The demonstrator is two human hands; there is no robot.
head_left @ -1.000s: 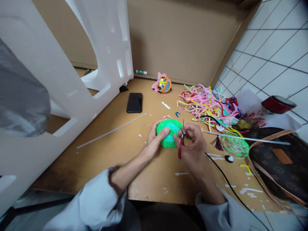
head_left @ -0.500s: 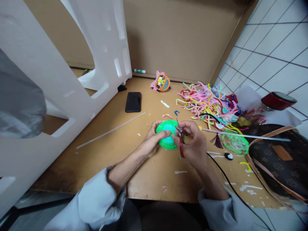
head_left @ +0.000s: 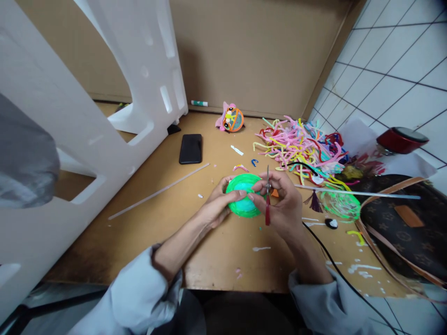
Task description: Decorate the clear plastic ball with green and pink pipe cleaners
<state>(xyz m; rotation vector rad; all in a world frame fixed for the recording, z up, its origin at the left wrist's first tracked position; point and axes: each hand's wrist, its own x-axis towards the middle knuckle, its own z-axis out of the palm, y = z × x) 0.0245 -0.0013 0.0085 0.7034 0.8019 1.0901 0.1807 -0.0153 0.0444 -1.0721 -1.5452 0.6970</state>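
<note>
A round green coil of pipe cleaners point(head_left: 240, 186) lies on the wooden table point(head_left: 195, 232) between both hands. My left hand point(head_left: 219, 204) is curled around its left side, thumb pressed on the green top. My right hand point(head_left: 284, 207) holds small red-handled pliers point(head_left: 267, 202), tip pointing up, and its fingertips touch the coil's right edge. Both sleeves are light grey-blue.
A heap of coloured pipe cleaners point(head_left: 298, 146) lies at the back right, a second green coil point(head_left: 340, 207) beside it. A black phone point(head_left: 190, 148), a small stuffed toy point(head_left: 231, 119), a clear rod point(head_left: 159, 190), a brown bag point(head_left: 405, 223), a black cable point(head_left: 335, 265) and white foam panels point(head_left: 87, 107) surround the work spot.
The pliers tilted toward the coil half a second ago and now stand upright again. My right fingers have shifted onto the coil's right edge. The left hand stays on the coil.
</note>
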